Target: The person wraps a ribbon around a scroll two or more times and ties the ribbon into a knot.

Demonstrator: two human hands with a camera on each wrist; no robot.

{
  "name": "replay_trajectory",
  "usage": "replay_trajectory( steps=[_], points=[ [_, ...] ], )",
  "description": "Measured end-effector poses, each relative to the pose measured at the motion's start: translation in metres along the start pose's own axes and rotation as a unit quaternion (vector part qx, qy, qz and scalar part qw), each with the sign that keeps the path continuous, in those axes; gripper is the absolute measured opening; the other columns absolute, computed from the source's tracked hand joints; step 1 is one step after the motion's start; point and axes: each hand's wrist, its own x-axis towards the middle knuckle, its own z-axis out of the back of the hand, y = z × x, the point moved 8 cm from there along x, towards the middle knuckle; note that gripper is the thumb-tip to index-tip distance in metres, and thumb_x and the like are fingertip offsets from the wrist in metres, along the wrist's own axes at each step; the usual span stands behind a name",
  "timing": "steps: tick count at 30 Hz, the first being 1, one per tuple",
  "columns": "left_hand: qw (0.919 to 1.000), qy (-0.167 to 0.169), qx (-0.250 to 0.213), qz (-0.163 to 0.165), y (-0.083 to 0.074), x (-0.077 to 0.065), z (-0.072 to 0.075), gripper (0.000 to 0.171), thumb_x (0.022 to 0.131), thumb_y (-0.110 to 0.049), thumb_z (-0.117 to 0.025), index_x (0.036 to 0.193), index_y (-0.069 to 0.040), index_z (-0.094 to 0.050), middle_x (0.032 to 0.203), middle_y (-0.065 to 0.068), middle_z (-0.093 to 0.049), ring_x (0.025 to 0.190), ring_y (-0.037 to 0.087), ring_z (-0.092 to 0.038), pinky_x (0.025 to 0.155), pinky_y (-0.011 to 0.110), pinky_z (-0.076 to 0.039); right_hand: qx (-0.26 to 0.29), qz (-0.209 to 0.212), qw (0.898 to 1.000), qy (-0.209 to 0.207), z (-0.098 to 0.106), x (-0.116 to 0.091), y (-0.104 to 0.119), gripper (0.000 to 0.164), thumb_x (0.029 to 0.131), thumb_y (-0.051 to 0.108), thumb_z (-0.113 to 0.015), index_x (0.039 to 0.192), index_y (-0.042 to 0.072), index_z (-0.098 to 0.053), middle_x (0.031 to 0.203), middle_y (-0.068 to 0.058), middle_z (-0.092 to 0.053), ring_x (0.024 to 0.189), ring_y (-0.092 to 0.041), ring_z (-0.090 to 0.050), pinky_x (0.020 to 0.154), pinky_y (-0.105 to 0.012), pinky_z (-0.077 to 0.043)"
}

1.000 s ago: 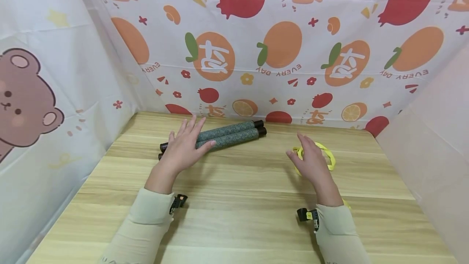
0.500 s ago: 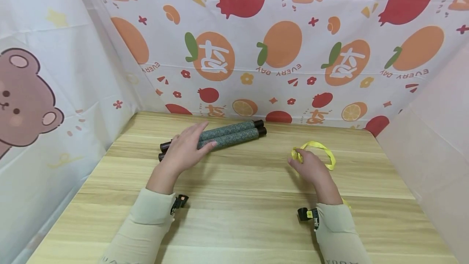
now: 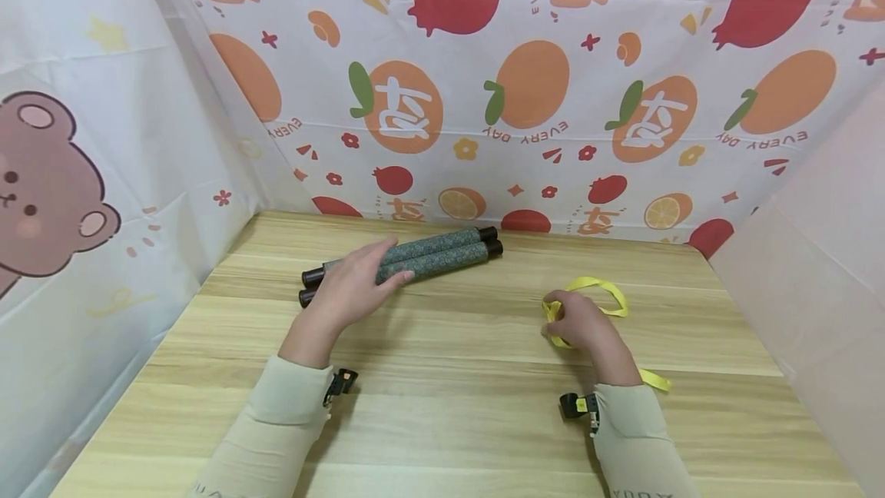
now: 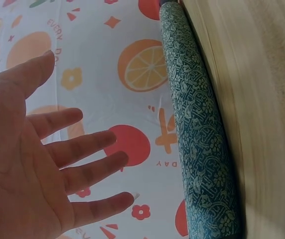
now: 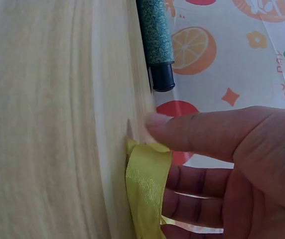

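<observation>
A rolled hand scroll (image 3: 442, 250), two parallel rollers in teal patterned brocade with dark end knobs, lies at the back left of the table. My left hand (image 3: 354, 283) is over its left part, fingers spread and relaxed; in the left wrist view the palm (image 4: 23, 169) holds nothing, with the brocade (image 4: 197, 124) to its right. On the right lies a yellow ribbon (image 3: 611, 294), loosely looped. My right hand (image 3: 584, 321) has its fingers curled around the ribbon's left part. In the right wrist view, the ribbon (image 5: 147, 184) runs in front of the bent fingers, below the thumb (image 5: 197, 132).
The wooden table (image 3: 442, 421) backs onto a fruit-print cloth (image 3: 456, 137). A bear-print cloth (image 3: 159, 137) hangs on the left, and a pale one (image 3: 830, 252) on the right. A ribbon end (image 3: 654, 380) shows beside the right wrist.
My right hand has come down, its fingers have curled in, and the ribbon has shifted toward the front left. The left hand has moved slightly right and nearer, its fingers less stretched.
</observation>
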Motion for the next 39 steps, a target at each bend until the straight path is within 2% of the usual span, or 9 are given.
replay_trajectory(
  steps=[6, 13, 18, 24, 28, 33, 36, 39],
  points=[
    [1.0000, 0.002, 0.002, 0.002, -0.003, 0.000, -0.003, 0.070, 0.095, -0.055, -0.056, 0.151, -0.015, -0.040, 0.151, 0.012, -0.045, 0.138, 0.036, -0.042, 0.106, 0.060, -0.037, -0.012, 0.017, 1.000, 0.016, -0.006, 0.001, 0.002, 0.041, 0.080, 0.004, -0.077, 0.120, 0.007, -0.066, 0.092, -0.010, -0.060, 0.078, -0.023, -0.054, 0.063, -0.032, -0.046],
    [1.0000, 0.003, 0.001, -0.006, -0.012, 0.000, -0.006, 0.062, 0.095, -0.051, -0.059, 0.143, -0.012, -0.050, 0.144, 0.011, -0.053, 0.134, 0.034, -0.048, 0.104, 0.058, -0.041, -0.033, 0.049, 0.998, 0.017, -0.007, -0.001, 0.013, 0.023, 0.082, 0.003, -0.072, 0.105, 0.007, -0.073, 0.087, -0.005, -0.060, 0.078, -0.020, -0.052, 0.066, -0.031, -0.043],
    [0.9996, 0.007, -0.010, -0.024, -0.023, -0.001, -0.014, 0.057, 0.095, -0.050, -0.060, 0.140, -0.015, -0.053, 0.142, 0.007, -0.056, 0.131, 0.031, -0.051, 0.103, 0.056, -0.043, -0.029, 0.076, 0.997, 0.011, -0.007, -0.006, 0.027, 0.022, 0.086, 0.002, -0.066, 0.105, 0.007, -0.074, 0.085, -0.004, -0.060, 0.074, -0.018, -0.050, 0.062, -0.029, -0.042],
    [0.9968, 0.040, -0.045, -0.053, -0.042, -0.003, -0.030, 0.056, 0.096, -0.047, -0.060, 0.141, -0.015, -0.053, 0.142, 0.005, -0.055, 0.131, 0.028, -0.052, 0.105, 0.052, -0.043, -0.011, 0.135, 0.991, 0.015, -0.011, -0.016, 0.054, 0.023, 0.089, 0.003, -0.062, 0.108, 0.010, -0.074, 0.089, -0.001, -0.064, 0.075, -0.014, -0.053, 0.062, -0.028, -0.045],
    [0.9872, 0.074, -0.106, -0.094, -0.067, -0.007, -0.045, 0.056, 0.096, -0.047, -0.060, 0.141, -0.016, -0.052, 0.142, 0.003, -0.055, 0.130, 0.025, -0.053, 0.107, 0.047, -0.043, 0.009, 0.192, 0.981, 0.034, -0.017, -0.025, 0.078, 0.023, 0.089, 0.005, -0.066, 0.109, 0.012, -0.074, 0.093, 0.002, -0.068, 0.083, -0.010, -0.058, 0.069, -0.027, -0.050],
    [0.9714, 0.119, -0.157, -0.133, -0.093, -0.015, -0.066, 0.059, 0.094, -0.051, -0.060, 0.143, -0.018, -0.052, 0.143, 0.000, -0.054, 0.134, 0.021, -0.049, 0.109, 0.044, -0.040, 0.069, 0.247, 0.963, 0.080, -0.027, -0.035, 0.103, 0.021, 0.091, 0.007, -0.067, 0.109, 0.015, -0.074, 0.097, 0.006, -0.070, 0.089, -0.009, -0.061, 0.077, -0.027, -0.052],
    [0.9598, 0.140, -0.192, -0.149, -0.104, -0.019, -0.075, 0.057, 0.094, -0.051, -0.061, 0.142, -0.021, -0.053, 0.142, -0.002, -0.056, 0.134, 0.019, -0.049, 0.109, 0.043, -0.041, 0.116, 0.257, 0.954, 0.104, -0.031, -0.040, 0.112, 0.017, 0.093, 0.011, -0.067, 0.107, 0.018, -0.075, 0.098, 0.006, -0.070, 0.084, -0.013, -0.061, 0.072, -0.026, -0.052],
    [0.9476, 0.151, -0.236, -0.154, -0.110, -0.021, -0.081, 0.053, 0.093, -0.049, -0.063, 0.139, -0.024, -0.054, 0.139, -0.004, -0.057, 0.132, 0.016, -0.050, 0.107, 0.044, -0.043, 0.157, 0.261, 0.946, 0.111, -0.031, -0.043, 0.117, 0.012, 0.093, 0.012, -0.068, 0.103, 0.015, -0.074, 0.096, 0.002, -0.070, 0.081, -0.018, -0.060, 0.067, -0.025, -0.051]
  ],
)
